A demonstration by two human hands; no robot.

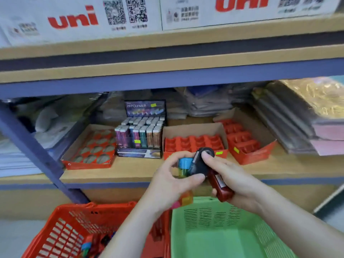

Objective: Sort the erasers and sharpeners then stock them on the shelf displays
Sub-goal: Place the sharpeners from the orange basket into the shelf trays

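My left hand and my right hand meet in front of the shelf edge. Together they hold a cluster of sharpeners: a black one pinched by both hands, a blue and yellow one in my left fingers, and a dark red one lying in my right palm. More coloured pieces stick out below my left hand. On the shelf stand a red tray with round holes, a red compartment tray and another red tray to its right.
A Hi-Polymer display box of small packs stands between the trays. Below are a red basket with small coloured items and a green basket. Stacked paper packs fill the right of the shelf; a blue upright post stands at left.
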